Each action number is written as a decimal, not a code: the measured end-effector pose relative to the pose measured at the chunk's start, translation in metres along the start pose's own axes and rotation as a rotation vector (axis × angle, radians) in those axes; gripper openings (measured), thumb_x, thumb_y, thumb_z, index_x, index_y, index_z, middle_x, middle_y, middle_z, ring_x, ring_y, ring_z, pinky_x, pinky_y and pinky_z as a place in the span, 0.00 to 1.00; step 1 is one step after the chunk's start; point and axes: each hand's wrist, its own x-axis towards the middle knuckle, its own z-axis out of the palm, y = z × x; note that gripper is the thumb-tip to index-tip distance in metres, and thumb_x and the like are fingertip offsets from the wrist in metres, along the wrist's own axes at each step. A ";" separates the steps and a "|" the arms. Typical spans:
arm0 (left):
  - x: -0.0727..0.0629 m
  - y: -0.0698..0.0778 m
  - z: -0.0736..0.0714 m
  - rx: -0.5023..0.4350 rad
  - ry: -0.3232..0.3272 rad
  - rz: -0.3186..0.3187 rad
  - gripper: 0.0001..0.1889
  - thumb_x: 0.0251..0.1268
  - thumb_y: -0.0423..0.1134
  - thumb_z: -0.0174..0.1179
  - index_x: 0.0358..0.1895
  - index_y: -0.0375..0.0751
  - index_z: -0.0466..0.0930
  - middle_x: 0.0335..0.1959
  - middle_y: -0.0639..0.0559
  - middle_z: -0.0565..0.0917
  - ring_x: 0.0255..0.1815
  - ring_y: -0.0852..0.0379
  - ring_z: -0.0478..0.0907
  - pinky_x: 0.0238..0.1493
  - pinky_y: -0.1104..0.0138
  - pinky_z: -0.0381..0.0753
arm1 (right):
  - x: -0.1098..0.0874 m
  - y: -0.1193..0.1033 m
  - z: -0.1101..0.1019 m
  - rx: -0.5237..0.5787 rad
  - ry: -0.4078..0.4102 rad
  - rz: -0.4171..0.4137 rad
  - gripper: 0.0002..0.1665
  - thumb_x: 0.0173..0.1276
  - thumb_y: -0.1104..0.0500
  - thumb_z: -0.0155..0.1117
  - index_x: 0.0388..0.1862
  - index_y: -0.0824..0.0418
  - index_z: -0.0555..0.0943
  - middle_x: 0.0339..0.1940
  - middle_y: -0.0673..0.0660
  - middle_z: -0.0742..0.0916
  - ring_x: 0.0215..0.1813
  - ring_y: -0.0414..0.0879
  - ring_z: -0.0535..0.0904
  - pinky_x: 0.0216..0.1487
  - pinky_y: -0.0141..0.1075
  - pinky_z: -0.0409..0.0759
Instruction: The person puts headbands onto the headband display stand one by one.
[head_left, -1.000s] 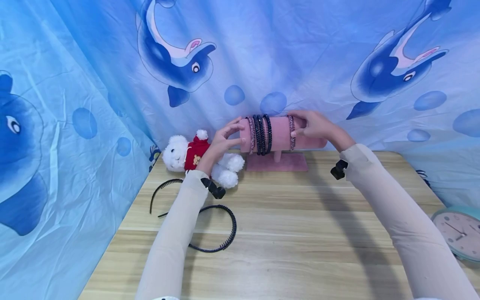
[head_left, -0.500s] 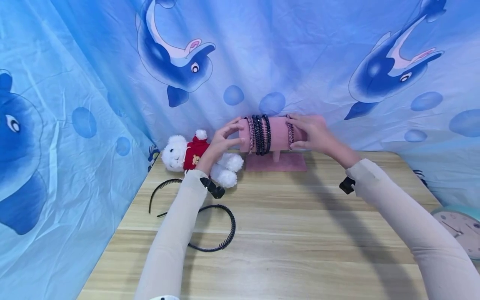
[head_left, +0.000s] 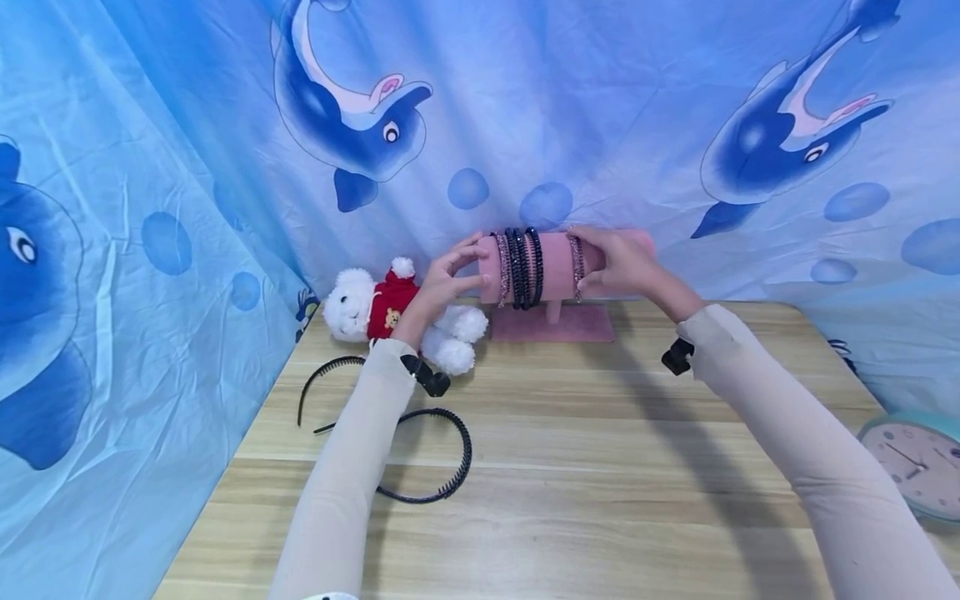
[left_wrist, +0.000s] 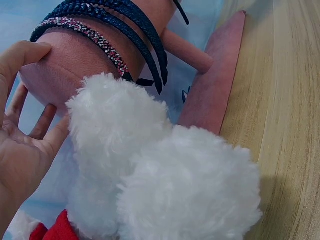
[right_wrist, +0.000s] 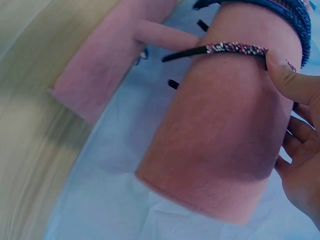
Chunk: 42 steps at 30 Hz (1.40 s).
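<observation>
A pink velvet headband stand (head_left: 558, 265), a horizontal roll on a post and flat base, stands at the back of the table. My left hand (head_left: 442, 283) holds the roll's left end, its thumb (left_wrist: 30, 52) on one side and the other fingers around the far side. On the roll's left half sit several dark blue headbands (head_left: 519, 271) and a pink glitter headband (left_wrist: 100, 40). Further right, another glitter headband (right_wrist: 235, 48) with black ends spans the roll. My right hand (head_left: 622, 265) pinches it, thumb over the sparkly band, other fingers partly hidden behind the roll.
A white plush bear (head_left: 352, 308) in a red top lies left of the stand, beside my left wrist. Two black toothed headbands (head_left: 467, 454) lie on the wooden table (head_left: 585, 483). A round clock (head_left: 918, 467) is at the right edge. A dolphin-print curtain (head_left: 615, 100) hangs close behind.
My right hand has slid the glitter headband slightly left along the roll, toward the dark ones. My left hand stays on the roll's end.
</observation>
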 end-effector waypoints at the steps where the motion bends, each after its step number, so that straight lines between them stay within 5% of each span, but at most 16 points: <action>1: 0.000 0.000 0.000 -0.001 -0.001 0.004 0.23 0.61 0.24 0.65 0.62 0.33 0.77 0.82 0.55 0.61 0.79 0.44 0.62 0.80 0.47 0.63 | 0.001 -0.002 -0.001 0.017 -0.018 0.025 0.58 0.50 0.65 0.82 0.79 0.60 0.64 0.78 0.66 0.71 0.77 0.66 0.66 0.80 0.59 0.61; 7: 0.000 0.001 0.000 0.012 0.015 0.016 0.22 0.62 0.25 0.67 0.59 0.36 0.80 0.80 0.58 0.64 0.78 0.48 0.65 0.79 0.49 0.66 | 0.009 -0.011 -0.005 0.107 -0.083 0.139 0.57 0.53 0.66 0.79 0.80 0.52 0.63 0.78 0.63 0.71 0.77 0.63 0.65 0.79 0.60 0.63; 20: -0.004 0.002 0.002 0.024 0.024 0.028 0.21 0.60 0.25 0.67 0.57 0.42 0.82 0.79 0.61 0.66 0.76 0.49 0.68 0.77 0.54 0.69 | 0.022 -0.016 0.008 0.167 -0.094 0.156 0.56 0.54 0.64 0.80 0.80 0.47 0.64 0.79 0.60 0.71 0.78 0.60 0.65 0.81 0.57 0.61; 42: -0.004 0.007 0.004 0.029 0.016 0.009 0.21 0.62 0.25 0.67 0.59 0.37 0.80 0.79 0.61 0.66 0.75 0.49 0.69 0.77 0.52 0.70 | 0.008 -0.019 0.030 0.081 0.106 -0.053 0.59 0.45 0.62 0.86 0.77 0.57 0.67 0.79 0.63 0.69 0.79 0.64 0.63 0.83 0.58 0.56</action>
